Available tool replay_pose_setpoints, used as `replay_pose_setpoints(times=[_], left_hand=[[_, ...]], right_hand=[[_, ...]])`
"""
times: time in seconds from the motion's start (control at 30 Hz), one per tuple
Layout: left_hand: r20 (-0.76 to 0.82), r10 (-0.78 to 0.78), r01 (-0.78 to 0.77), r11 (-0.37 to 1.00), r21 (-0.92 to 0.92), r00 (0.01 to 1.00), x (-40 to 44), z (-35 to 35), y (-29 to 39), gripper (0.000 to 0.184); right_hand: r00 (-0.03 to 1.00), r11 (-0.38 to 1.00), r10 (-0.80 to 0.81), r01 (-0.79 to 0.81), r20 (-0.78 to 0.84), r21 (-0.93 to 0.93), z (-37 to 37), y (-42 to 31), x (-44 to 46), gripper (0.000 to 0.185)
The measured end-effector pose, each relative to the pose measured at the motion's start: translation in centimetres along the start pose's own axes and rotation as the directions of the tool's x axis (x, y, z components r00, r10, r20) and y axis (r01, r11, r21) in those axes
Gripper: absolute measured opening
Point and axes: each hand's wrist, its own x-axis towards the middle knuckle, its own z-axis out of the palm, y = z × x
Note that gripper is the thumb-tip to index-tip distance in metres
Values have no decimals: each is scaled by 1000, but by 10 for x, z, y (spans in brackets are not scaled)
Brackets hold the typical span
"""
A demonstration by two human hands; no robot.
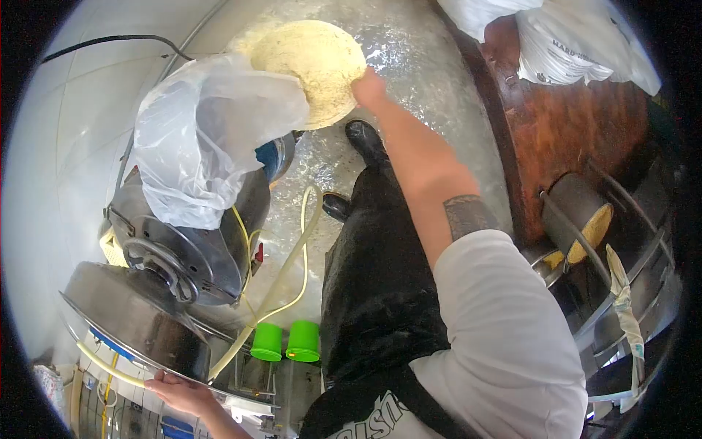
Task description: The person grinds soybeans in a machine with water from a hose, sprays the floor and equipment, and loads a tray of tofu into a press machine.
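Floor (439, 110) wet, shiny. Steel machine (183, 252) along wall-side edge, clear bag (190, 146) draped over top. Steel pan (131, 307) tilted, floor's near wall-side corner; left hand (183, 395) curled at rim; firmness, cannot tell. Yellow disc (322, 66) over floor's far part, next to bag; right hand (369, 89) closed on its edge. Risks: slick floor causing slip; one-sided hold letting disc tip; loose hose (289, 267) catching boot (363, 140). White sack (567, 44) reads "HARD", rest too blurred; letters on shirt (512, 314) partly hidden.
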Motion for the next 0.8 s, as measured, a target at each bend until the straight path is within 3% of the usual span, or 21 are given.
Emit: replay_pose_setpoints(times=[0.03,0.13,0.3,0.43,0.5,0.53,0.6,0.67,0.73,0.77,0.8], left_hand=[[-18,14,-16,990,-137,1000,-9,10,4,63],[7,3,-1,980,-200,1000,-18,11,9,59],[59,-11,27,963,-269,998,-21,9,9,60],[118,13,30,935,-354,993,-27,10,13,60],[112,-21,63,922,-382,993,-33,12,22,60],[110,-40,81,915,-396,993,-32,12,20,60],[118,-22,69,906,-417,993,-27,11,12,58],[140,5,59,893,-446,990,-26,10,11,57],[94,-90,122,894,-431,991,-33,7,24,54],[75,-125,146,895,-422,989,-34,6,27,49],[129,-128,174,874,-455,983,-20,0,13,44]], right_hand=[[996,997,-58,61,-64,48,-2,19,3,51],[985,996,-62,50,-161,-78,-14,58,13,51],[987,996,4,-19,-160,-89,-60,120,1,54],[945,936,-51,-68,-322,-345,-92,194,0,57],[964,971,-32,-33,-265,-237,-109,247,16,60],[964,970,-41,-24,-263,-241,-117,236,3,60],[939,967,228,-250,-257,-57,-135,228,-49,68],[890,961,277,-262,-362,89,-146,231,-98,76],[906,958,155,-235,-395,-163,-182,335,-83,75],[886,931,297,-352,-356,-101,-189,278,-145,72],[899,932,175,-283,-402,-227,-205,329,-139,71]])
